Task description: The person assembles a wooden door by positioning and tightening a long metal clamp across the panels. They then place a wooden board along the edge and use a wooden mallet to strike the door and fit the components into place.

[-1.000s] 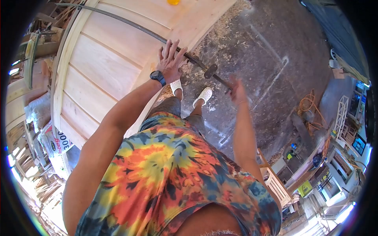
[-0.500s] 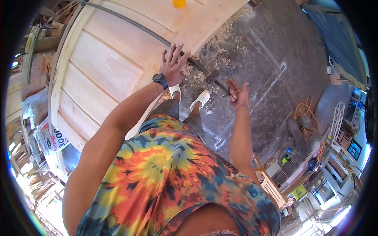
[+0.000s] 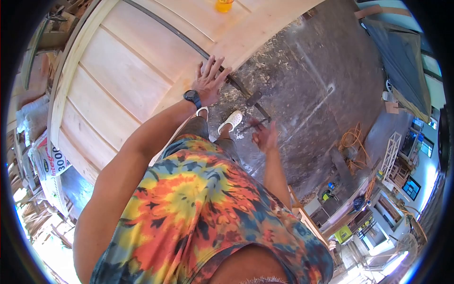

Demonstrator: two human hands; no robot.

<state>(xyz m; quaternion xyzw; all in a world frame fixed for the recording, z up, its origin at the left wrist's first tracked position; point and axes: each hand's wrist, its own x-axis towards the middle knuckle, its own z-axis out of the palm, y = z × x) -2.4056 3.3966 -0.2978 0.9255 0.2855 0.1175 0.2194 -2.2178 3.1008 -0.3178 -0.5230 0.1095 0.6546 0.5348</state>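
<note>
A long dark metal bar clamp (image 3: pixel 187 40) lies across a pale wooden panel (image 3: pixel 130 71) and reaches past its edge, where its clamp head (image 3: pixel 254 98) hangs over the floor. My left hand (image 3: pixel 208 83), with a dark watch at the wrist, rests with fingers spread over the bar at the panel's edge. By the screw end of the clamp is my right hand (image 3: pixel 266 138), its fingers apart and partly bent beside the thin cross handle (image 3: pixel 250 126). Whether those fingers touch the handle is hard to make out.
A yellow-orange container (image 3: pixel 223 5) stands on the panel's far part. Wood shavings (image 3: pixel 269 57) litter the dark floor (image 3: pixel 326 57). An orange cord (image 3: pixel 352 142) lies coiled at the right. Stacked wood and a printed sack (image 3: pixel 53 161) are at the left. My white clogs (image 3: pixel 231 121) are below the clamp.
My right hand has moved down and left, and its fingers have bent beside the handle. The cross handle has turned. My left hand stays spread on the bar; the view has shifted slightly.
</note>
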